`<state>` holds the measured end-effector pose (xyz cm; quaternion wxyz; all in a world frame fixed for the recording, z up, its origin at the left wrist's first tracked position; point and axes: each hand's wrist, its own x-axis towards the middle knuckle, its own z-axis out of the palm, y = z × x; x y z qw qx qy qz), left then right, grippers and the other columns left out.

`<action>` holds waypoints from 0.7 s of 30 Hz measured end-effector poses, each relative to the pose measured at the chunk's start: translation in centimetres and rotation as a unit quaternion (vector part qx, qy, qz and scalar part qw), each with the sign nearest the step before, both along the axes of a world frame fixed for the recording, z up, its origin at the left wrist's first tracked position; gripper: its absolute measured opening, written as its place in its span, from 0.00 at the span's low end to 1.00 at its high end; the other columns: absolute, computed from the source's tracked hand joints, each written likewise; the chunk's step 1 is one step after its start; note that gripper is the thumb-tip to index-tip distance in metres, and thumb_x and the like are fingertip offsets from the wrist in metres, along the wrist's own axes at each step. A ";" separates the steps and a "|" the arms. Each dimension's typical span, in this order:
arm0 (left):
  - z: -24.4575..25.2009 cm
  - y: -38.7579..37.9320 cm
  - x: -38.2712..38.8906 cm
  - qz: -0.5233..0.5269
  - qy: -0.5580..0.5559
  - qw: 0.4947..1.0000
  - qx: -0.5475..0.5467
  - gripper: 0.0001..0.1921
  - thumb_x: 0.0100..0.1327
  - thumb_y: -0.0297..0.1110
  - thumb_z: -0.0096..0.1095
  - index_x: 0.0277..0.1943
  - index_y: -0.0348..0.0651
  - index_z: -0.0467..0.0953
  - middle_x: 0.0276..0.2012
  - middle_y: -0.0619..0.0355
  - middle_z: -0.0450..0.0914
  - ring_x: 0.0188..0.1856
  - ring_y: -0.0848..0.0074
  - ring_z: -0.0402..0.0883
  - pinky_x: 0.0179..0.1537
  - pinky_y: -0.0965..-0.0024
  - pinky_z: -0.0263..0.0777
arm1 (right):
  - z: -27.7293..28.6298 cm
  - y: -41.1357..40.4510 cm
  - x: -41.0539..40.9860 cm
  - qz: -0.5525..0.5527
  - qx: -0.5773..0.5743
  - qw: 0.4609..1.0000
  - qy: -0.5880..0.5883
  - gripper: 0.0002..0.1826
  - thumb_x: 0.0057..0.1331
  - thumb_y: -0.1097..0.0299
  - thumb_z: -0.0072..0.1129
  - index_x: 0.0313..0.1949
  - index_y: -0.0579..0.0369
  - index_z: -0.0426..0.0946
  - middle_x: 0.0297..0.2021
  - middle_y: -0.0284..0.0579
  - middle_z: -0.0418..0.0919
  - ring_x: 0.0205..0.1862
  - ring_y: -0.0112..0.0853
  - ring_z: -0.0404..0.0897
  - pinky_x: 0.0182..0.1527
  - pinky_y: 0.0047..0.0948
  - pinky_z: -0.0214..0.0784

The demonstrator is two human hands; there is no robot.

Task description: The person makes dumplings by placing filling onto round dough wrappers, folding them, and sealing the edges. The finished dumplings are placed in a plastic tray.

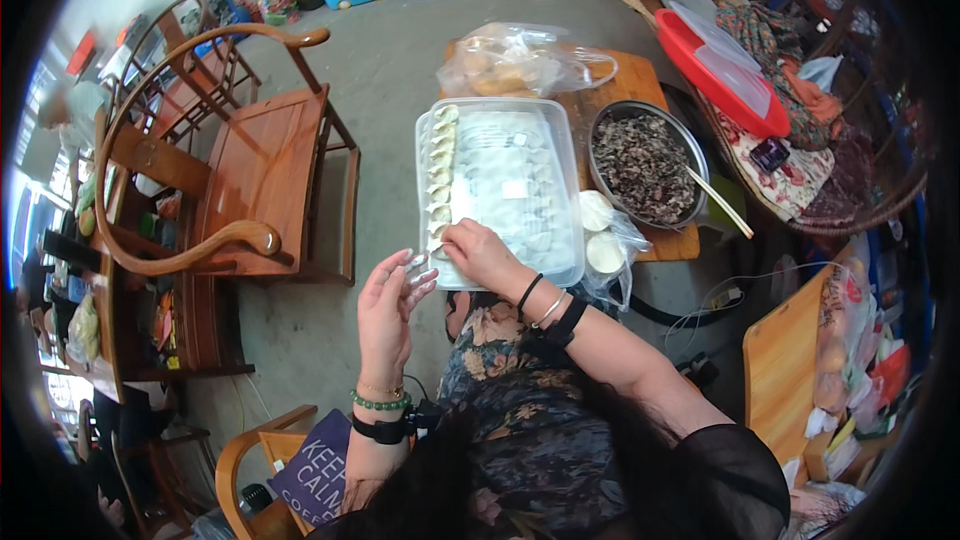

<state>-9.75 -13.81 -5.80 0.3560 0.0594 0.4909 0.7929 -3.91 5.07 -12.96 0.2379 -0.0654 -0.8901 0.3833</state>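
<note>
A clear plastic container (pixel 576 187) sits before me with one column of folded dumplings (pixel 440 172) down its left side. Beneath their translucent layer, more pale dumplings show faintly. At the near end of that column, the fingers of my right hand (pixel 478 251) pinch a dumpling (pixel 436 246), partly hidden by the hand. Just outside the container's near left corner, my left hand (pixel 388 307) is raised and holds nothing; its spread fingertips are dusted white. Round dough wrappers (pixel 604 253) lie in a plastic bag to the right, beside a metal bowl (pixel 703 146) of chopped filling (pixel 637 157).
Chopsticks (pixel 720 202) jut from the bowl over the right edge of the wooden table (pixel 637 78). A plastic bag (pixel 517 63) lies behind the container. A wooden armchair (pixel 262 135) stands left; a wicker seat at right holds a red lid (pixel 705 71) and a phone (pixel 769 155).
</note>
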 end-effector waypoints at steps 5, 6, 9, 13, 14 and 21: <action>0.2 0.4 0.3 -0.004 0.014 1.000 -0.003 0.15 0.77 0.30 0.51 0.61 0.31 0.72 0.54 0.46 0.82 0.52 0.61 0.86 0.55 0.64 0.80 | 3.2 1.1 3.1 -0.022 0.005 1.000 0.000 0.10 0.66 0.71 0.62 0.46 0.56 0.79 0.37 0.51 0.79 0.41 0.49 0.81 0.43 0.41 0.75; 0.5 0.8 0.5 -0.008 0.015 1.000 -0.003 0.15 0.77 0.30 0.52 0.61 0.32 0.72 0.54 0.44 0.82 0.52 0.61 0.86 0.54 0.64 0.80 | 3.9 2.0 4.2 -0.031 0.010 0.999 0.000 0.10 0.66 0.70 0.62 0.45 0.56 0.79 0.37 0.50 0.79 0.41 0.49 0.81 0.43 0.41 0.75; 0.4 2.4 1.0 -0.037 0.025 0.999 -0.002 0.17 0.76 0.33 0.55 0.61 0.33 0.72 0.53 0.44 0.83 0.52 0.57 0.85 0.54 0.62 0.81 | 6.5 5.0 9.3 -0.090 0.031 0.995 -0.037 0.07 0.66 0.69 0.62 0.42 0.56 0.79 0.35 0.49 0.79 0.39 0.48 0.81 0.41 0.41 0.74; -0.1 4.5 2.2 -0.068 0.024 0.997 -0.007 0.16 0.76 0.33 0.54 0.61 0.33 0.72 0.52 0.44 0.83 0.51 0.57 0.86 0.53 0.62 0.81 | 6.8 8.4 15.5 -0.148 0.109 0.966 -0.180 0.05 0.64 0.71 0.58 0.31 0.58 0.78 0.31 0.53 0.80 0.36 0.51 0.82 0.38 0.47 0.74; -0.1 5.0 2.5 -0.081 0.023 0.996 -0.006 0.16 0.76 0.33 0.54 0.61 0.33 0.72 0.52 0.44 0.83 0.51 0.57 0.86 0.53 0.62 0.82 | 6.6 9.0 16.5 -0.143 0.127 0.947 -0.259 0.04 0.62 0.72 0.57 0.30 0.58 0.78 0.30 0.54 0.80 0.36 0.52 0.82 0.37 0.48 0.74; 1.2 9.1 5.2 -0.161 0.033 0.986 -0.024 0.16 0.76 0.33 0.55 0.60 0.32 0.71 0.51 0.44 0.83 0.50 0.58 0.86 0.52 0.63 0.82 | 2.1 10.6 19.7 -0.149 0.173 0.951 -0.208 0.04 0.62 0.75 0.53 0.34 0.59 0.77 0.36 0.54 0.78 0.46 0.50 0.80 0.47 0.45 0.75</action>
